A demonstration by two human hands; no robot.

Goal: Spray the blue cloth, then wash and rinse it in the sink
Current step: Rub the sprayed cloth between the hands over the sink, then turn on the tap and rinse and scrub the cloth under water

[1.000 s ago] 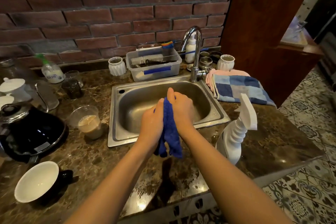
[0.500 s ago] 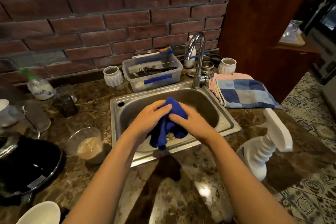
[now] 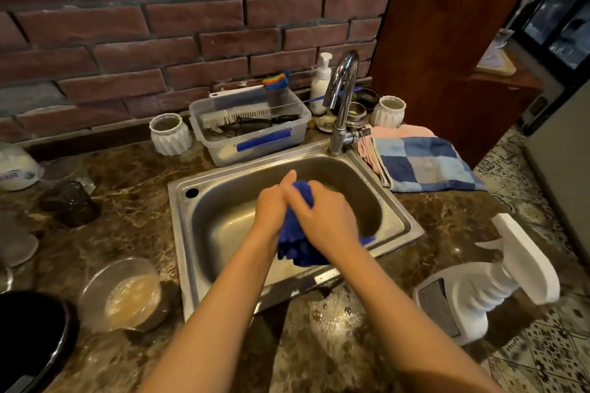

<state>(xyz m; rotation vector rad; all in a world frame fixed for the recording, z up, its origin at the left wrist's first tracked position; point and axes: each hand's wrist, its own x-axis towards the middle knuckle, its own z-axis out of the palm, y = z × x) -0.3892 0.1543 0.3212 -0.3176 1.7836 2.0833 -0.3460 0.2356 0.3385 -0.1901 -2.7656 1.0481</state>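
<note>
The blue cloth (image 3: 295, 246) is bunched up over the steel sink (image 3: 191, 233), squeezed between both my hands. My left hand (image 3: 274, 207) grips it from the left and my right hand (image 3: 329, 220) presses on it from the right, so most of the cloth is hidden. A fold hangs down below my wrists, above the sink's front rim. The chrome faucet (image 3: 343, 99) stands at the sink's back right; no water shows running from it. The white spray bottle (image 3: 488, 290) stands on the counter to the right of my right forearm.
A clear plastic bin (image 3: 252, 147) with brushes sits behind the sink, next to a white ribbed cup (image 3: 170, 135). A checked blue towel (image 3: 421, 166) lies right of the sink. A bowl of brown liquid (image 3: 127, 293) and dark glass (image 3: 68, 204) stand left. The counter front is wet.
My hands have carried the cloth from above the counter's front edge forward over the sink basin and bunched it tighter. The view has moved closer to the sink.
</note>
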